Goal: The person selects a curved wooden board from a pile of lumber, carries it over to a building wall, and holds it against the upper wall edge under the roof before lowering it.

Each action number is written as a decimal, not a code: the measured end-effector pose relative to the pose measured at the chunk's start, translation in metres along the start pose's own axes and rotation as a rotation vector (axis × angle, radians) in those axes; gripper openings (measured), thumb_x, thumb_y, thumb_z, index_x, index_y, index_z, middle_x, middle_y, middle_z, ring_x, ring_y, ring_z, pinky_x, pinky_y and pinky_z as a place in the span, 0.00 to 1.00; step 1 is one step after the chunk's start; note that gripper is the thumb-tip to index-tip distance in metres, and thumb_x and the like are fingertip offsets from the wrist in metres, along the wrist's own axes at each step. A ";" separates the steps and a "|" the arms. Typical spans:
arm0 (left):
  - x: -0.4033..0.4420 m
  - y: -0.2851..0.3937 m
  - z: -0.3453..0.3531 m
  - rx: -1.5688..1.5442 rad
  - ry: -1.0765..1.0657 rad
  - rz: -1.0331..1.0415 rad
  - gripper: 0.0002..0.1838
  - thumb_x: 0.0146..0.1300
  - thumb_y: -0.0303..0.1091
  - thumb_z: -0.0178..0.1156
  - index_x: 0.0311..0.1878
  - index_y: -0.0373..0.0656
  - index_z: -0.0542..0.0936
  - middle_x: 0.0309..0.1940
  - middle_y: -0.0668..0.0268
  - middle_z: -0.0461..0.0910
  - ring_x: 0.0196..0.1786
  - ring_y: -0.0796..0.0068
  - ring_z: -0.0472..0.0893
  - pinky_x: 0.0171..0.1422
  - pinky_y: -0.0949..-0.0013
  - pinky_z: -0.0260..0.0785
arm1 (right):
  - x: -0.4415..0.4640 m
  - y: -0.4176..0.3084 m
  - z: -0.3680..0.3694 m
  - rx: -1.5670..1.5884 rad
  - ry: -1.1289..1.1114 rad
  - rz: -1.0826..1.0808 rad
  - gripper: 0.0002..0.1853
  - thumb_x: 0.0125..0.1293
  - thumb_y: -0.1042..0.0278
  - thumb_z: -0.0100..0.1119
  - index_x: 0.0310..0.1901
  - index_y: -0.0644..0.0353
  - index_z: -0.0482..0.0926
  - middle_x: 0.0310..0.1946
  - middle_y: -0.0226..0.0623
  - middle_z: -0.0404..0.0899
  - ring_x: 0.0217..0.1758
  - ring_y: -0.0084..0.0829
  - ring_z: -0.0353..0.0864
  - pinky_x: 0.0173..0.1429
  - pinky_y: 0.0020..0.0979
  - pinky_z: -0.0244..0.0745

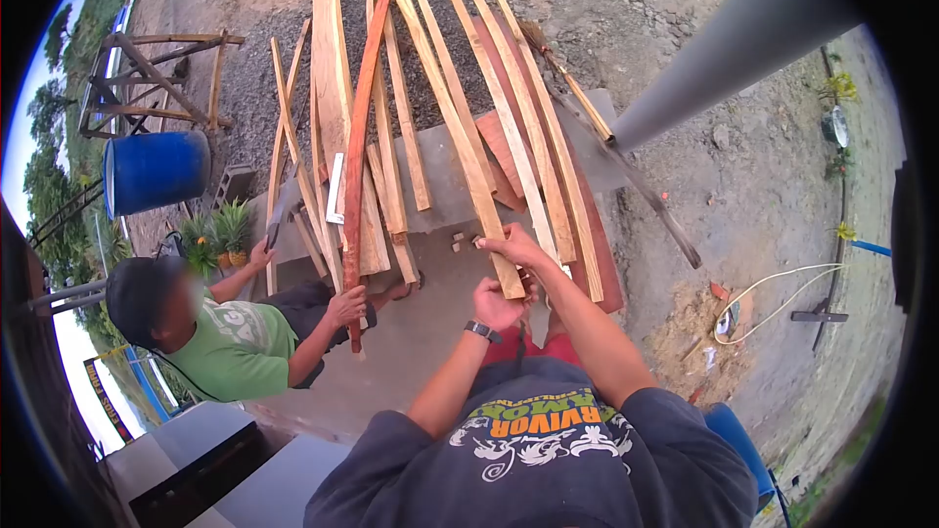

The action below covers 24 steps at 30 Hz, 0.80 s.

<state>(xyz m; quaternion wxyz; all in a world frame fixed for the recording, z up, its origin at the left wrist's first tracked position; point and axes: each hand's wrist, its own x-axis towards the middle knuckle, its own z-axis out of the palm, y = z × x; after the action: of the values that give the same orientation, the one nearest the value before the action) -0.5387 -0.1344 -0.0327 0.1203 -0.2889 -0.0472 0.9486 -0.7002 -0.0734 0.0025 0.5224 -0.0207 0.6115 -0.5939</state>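
Where the thick grey pillar (743,44) leans across the view, the worked ground spreads beyond it, and long pale strips (577,186) fan out over gravel and slab, near ends turned towards the two people, presumably so that each piece can be reached without walking round. A wider plank (333,49) lies among them on the left, close to a reddish strip (364,127) which the co-worker (235,337), crouched or seated low, grips near its lower end, likely to steady its length; the other hand holds a bladed tool (282,211). Beyond that person stands a blue drum (156,174).

The held strip (510,279) runs away from the wearer's body, its near end between the two hands — a grip that probably keeps so long a piece from rolling. The right hand (518,246) reaches over it, thumb and fingers bent at its edges; the left hand (499,305), a watch (481,331) at its wrist, closes in at the end from the side, though I cannot tell how its hidden fingertips sit. Smallest of all, wood scraps (458,242) lie on the slab just beside the right hand
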 end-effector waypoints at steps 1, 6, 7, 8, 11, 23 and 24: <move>-0.001 0.000 0.006 0.140 -0.019 -0.039 0.29 0.59 0.42 0.45 0.61 0.34 0.70 0.55 0.49 0.75 0.59 0.54 0.75 0.64 0.50 0.67 | -0.001 -0.003 -0.005 -0.133 -0.009 0.012 0.29 0.57 0.51 0.70 0.51 0.67 0.82 0.48 0.47 0.83 0.53 0.35 0.82 0.60 0.36 0.73; -0.012 0.011 -0.017 0.338 0.076 -0.138 0.28 0.66 0.46 0.44 0.63 0.37 0.71 0.59 0.50 0.75 0.62 0.52 0.75 0.66 0.49 0.67 | -0.003 0.035 -0.002 -0.870 0.445 -0.218 0.39 0.50 0.56 0.76 0.53 0.77 0.66 0.50 0.59 0.73 0.48 0.49 0.82 0.51 0.42 0.79; -0.010 0.015 -0.026 0.364 0.034 -0.150 0.28 0.68 0.47 0.44 0.63 0.37 0.71 0.59 0.51 0.76 0.62 0.53 0.76 0.66 0.50 0.68 | -0.020 0.011 0.002 -0.771 0.491 -0.072 0.38 0.51 0.56 0.75 0.52 0.77 0.65 0.52 0.64 0.69 0.50 0.55 0.80 0.54 0.45 0.77; -0.010 0.017 -0.021 0.370 0.026 -0.144 0.28 0.68 0.47 0.44 0.63 0.37 0.71 0.59 0.51 0.76 0.62 0.53 0.76 0.66 0.50 0.68 | -0.029 -0.004 0.004 -0.667 0.534 0.069 0.38 0.52 0.56 0.74 0.52 0.76 0.63 0.54 0.69 0.66 0.53 0.61 0.78 0.56 0.48 0.76; -0.012 0.013 -0.015 0.512 0.079 -0.090 0.25 0.70 0.48 0.45 0.60 0.39 0.74 0.55 0.54 0.79 0.58 0.56 0.79 0.64 0.53 0.70 | -0.035 0.005 0.003 -0.730 0.555 0.038 0.36 0.54 0.58 0.70 0.52 0.75 0.61 0.52 0.71 0.68 0.52 0.64 0.77 0.57 0.50 0.76; -0.028 0.013 -0.029 0.800 0.307 -0.039 0.22 0.75 0.43 0.42 0.60 0.37 0.75 0.52 0.58 0.81 0.53 0.63 0.80 0.58 0.60 0.73 | -0.053 0.020 0.010 -0.864 0.458 0.049 0.35 0.52 0.63 0.68 0.55 0.72 0.59 0.53 0.72 0.69 0.53 0.65 0.76 0.58 0.52 0.75; -0.029 0.013 -0.030 0.830 0.344 -0.030 0.22 0.75 0.42 0.42 0.59 0.38 0.75 0.51 0.58 0.81 0.53 0.64 0.81 0.58 0.61 0.74 | -0.055 0.023 0.008 -0.870 0.459 0.045 0.35 0.52 0.63 0.68 0.55 0.72 0.59 0.53 0.72 0.69 0.53 0.65 0.76 0.58 0.52 0.75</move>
<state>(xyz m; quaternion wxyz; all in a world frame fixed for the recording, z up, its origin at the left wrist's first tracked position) -0.5006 -0.1537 -0.0442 0.2461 -0.3688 0.3539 0.8235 -0.6559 -0.0366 0.0210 0.3296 -0.0923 0.9025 -0.2613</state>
